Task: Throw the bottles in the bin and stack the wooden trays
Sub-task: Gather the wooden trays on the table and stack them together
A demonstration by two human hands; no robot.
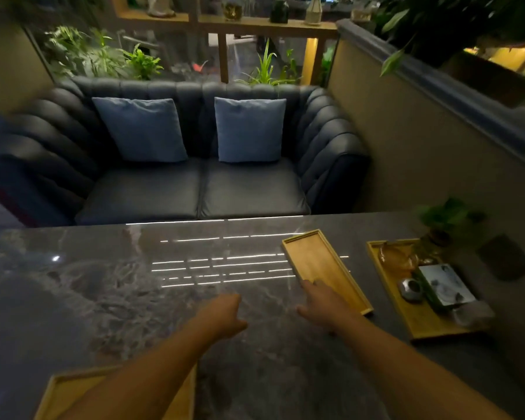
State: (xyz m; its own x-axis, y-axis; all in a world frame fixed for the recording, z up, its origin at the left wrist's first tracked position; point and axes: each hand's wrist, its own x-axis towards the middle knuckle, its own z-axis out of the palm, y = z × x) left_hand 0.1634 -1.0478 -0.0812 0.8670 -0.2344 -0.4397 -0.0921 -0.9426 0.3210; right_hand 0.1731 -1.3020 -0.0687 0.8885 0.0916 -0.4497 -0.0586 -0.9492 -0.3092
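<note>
Your right hand [322, 304] is open, fingertips on the near left rim of the empty wooden tray [325, 268] on the worktop [134, 283]. Left hand [225, 313] is loosely curled, gripping nothing; second tray [73, 392] lies under your left forearm.

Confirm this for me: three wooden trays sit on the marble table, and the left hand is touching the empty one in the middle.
Wrong hand. The head view shows the right hand touching the empty middle tray; the left hand hovers over bare marble table. The rest holds: a tray at the near edge and a loaded tray on the right.
</note>
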